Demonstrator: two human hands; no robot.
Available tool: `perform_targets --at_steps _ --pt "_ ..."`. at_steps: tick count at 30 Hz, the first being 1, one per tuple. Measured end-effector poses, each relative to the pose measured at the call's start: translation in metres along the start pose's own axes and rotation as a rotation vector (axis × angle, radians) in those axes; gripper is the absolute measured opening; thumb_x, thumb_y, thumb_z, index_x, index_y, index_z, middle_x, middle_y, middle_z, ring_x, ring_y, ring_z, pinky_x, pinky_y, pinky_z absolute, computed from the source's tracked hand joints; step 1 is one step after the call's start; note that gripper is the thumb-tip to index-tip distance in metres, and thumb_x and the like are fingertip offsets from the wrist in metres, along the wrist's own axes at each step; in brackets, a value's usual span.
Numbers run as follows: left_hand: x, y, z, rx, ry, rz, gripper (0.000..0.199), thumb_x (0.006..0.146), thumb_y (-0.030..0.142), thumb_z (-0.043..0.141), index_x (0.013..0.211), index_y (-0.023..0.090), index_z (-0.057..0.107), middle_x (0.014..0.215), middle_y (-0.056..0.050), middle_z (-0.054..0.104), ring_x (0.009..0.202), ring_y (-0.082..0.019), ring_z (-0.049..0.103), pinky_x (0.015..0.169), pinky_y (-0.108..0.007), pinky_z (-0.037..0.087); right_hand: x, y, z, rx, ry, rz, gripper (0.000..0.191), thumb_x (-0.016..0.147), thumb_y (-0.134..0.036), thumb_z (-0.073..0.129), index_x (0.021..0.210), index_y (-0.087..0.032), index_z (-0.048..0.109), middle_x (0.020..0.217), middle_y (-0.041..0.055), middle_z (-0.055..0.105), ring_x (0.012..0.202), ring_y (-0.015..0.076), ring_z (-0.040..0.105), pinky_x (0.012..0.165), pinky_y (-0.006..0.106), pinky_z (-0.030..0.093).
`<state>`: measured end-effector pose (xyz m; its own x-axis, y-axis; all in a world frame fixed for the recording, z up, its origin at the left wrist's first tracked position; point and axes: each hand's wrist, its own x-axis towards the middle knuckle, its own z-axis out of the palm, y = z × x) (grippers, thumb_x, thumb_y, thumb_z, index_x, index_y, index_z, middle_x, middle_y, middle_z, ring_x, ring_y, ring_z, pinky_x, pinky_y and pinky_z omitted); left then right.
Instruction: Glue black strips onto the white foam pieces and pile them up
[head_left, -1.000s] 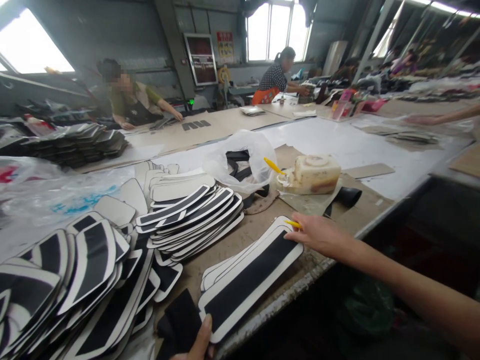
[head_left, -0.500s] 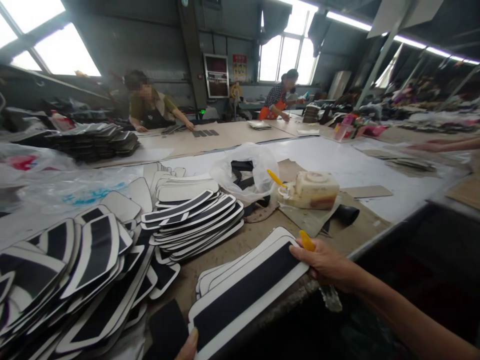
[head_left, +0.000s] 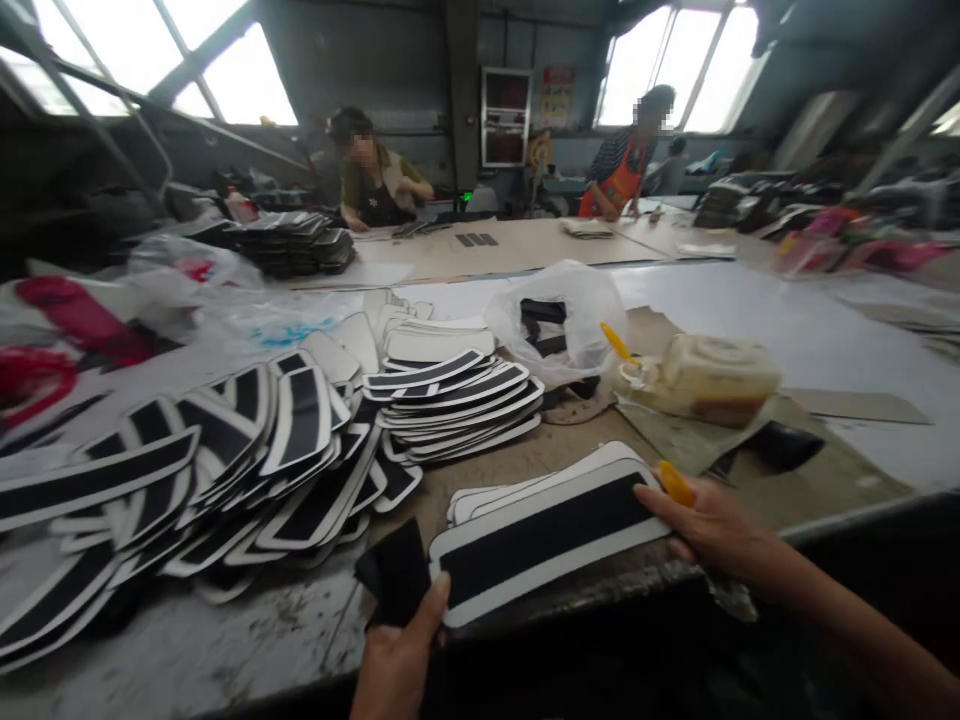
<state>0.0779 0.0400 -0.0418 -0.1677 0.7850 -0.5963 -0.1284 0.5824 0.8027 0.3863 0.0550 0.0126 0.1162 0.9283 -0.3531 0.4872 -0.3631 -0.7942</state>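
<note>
A white panel with a black strip (head_left: 547, 535) is held at both ends over the table's front edge. My left hand (head_left: 401, 640) pinches its left end, thumb on top. My right hand (head_left: 709, 520) grips the right end, and a yellow-handled brush (head_left: 676, 484) is tucked in the same hand, its bristle end hanging below. Similar white panels (head_left: 480, 503) lie just behind the held one. Black pieces (head_left: 397, 572) are beside my left hand.
Piles of black-and-white panels (head_left: 300, 420) spread across the left. Behind are a plastic bag (head_left: 600, 300), a glue container (head_left: 716, 370) and another yellow brush (head_left: 616, 340). Two people (head_left: 379, 185) stand across the worktable (head_left: 435, 255).
The view has turned left, so the scene sits further right. My left hand shows more fully, and the held panel lies at a flatter slant. Both hands still hold it.
</note>
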Motion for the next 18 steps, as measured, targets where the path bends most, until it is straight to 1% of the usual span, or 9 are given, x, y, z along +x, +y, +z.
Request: perform_targets --at_steps 3,5,7,9,11,14,16,18 --pt "-0.005 0.003 0.003 -0.031 0.017 0.107 0.049 0.056 0.054 0.074 0.039 0.016 0.049 0.048 -0.004 0.054 0.052 -0.015 0.049 0.053 -0.025 0.041 0.006 0.007 0.001 -0.084 0.025 0.043 0.045 0.076 -0.063 0.049 0.059 -0.022 0.04 0.04 -0.0039 0.044 0.039 0.0109 0.037 0.044 0.025 0.034" --pt "-0.006 0.005 0.002 -0.02 0.025 0.129 0.049 0.06 0.053 0.072 0.038 0.016 0.047 0.048 -0.002 0.051 0.049 -0.013 0.045 0.051 -0.025 0.039 0.01 0.009 0.001 -0.106 0.009 0.056 0.045 0.078 -0.062 0.048 0.057 -0.023 0.04 0.041 -0.0028 0.044 0.039 0.0112 0.037 0.043 0.026 0.034" --pt "-0.007 0.008 -0.001 -0.009 0.008 0.101 0.05 0.061 0.053 0.071 0.039 0.017 0.045 0.044 0.001 0.045 0.045 -0.011 0.039 0.048 -0.025 0.036 0.012 0.008 0.003 -0.113 -0.006 0.047 0.045 0.078 -0.062 0.048 0.056 -0.023 0.04 0.041 -0.0028 0.044 0.038 0.0106 0.035 0.041 0.025 0.033" --pt "-0.007 0.009 -0.004 -0.017 -0.008 0.075 0.051 0.062 0.054 0.071 0.039 0.017 0.043 0.043 0.002 0.042 0.046 -0.01 0.037 0.047 -0.024 0.033 0.014 0.004 0.005 -0.106 -0.018 0.018 0.046 0.078 -0.062 0.049 0.056 -0.022 0.04 0.041 -0.003 0.043 0.038 0.01 0.034 0.041 0.024 0.032" --pt "-0.005 0.009 -0.007 -0.067 -0.004 0.072 0.049 0.061 0.052 0.072 0.042 0.015 0.047 0.046 0.001 0.045 0.048 -0.01 0.039 0.049 -0.023 0.034 0.015 0.0 0.008 -0.084 -0.017 -0.012 0.047 0.079 -0.062 0.049 0.057 -0.022 0.04 0.041 -0.0035 0.043 0.039 0.0093 0.035 0.041 0.023 0.032" --pt "-0.003 0.011 -0.01 -0.185 -0.013 0.038 0.041 0.06 0.048 0.075 0.055 0.012 0.058 0.053 -0.001 0.052 0.054 -0.012 0.046 0.052 -0.022 0.039 0.015 -0.006 0.012 -0.007 -0.008 -0.02 0.047 0.077 -0.064 0.05 0.062 -0.021 0.042 0.041 -0.0054 0.041 0.039 0.0083 0.034 0.04 0.021 0.03" --pt "-0.003 0.013 -0.01 -0.269 -0.049 0.001 0.037 0.062 0.044 0.076 0.061 0.011 0.061 0.054 -0.001 0.053 0.053 -0.011 0.046 0.05 -0.021 0.04 0.013 -0.009 0.015 0.069 0.003 -0.015 0.047 0.076 -0.065 0.052 0.066 -0.02 0.042 0.043 -0.0066 0.039 0.04 0.0076 0.032 0.039 0.019 0.025" --pt "-0.003 0.016 -0.01 -0.382 -0.062 -0.023 0.032 0.06 0.038 0.078 0.066 0.011 0.062 0.054 0.001 0.052 0.048 -0.009 0.044 0.045 -0.019 0.038 0.011 -0.012 0.017 0.155 -0.011 -0.011 0.046 0.076 -0.064 0.054 0.069 -0.02 0.042 0.043 -0.0082 0.035 0.039 0.0064 0.027 0.038 0.018 0.02"
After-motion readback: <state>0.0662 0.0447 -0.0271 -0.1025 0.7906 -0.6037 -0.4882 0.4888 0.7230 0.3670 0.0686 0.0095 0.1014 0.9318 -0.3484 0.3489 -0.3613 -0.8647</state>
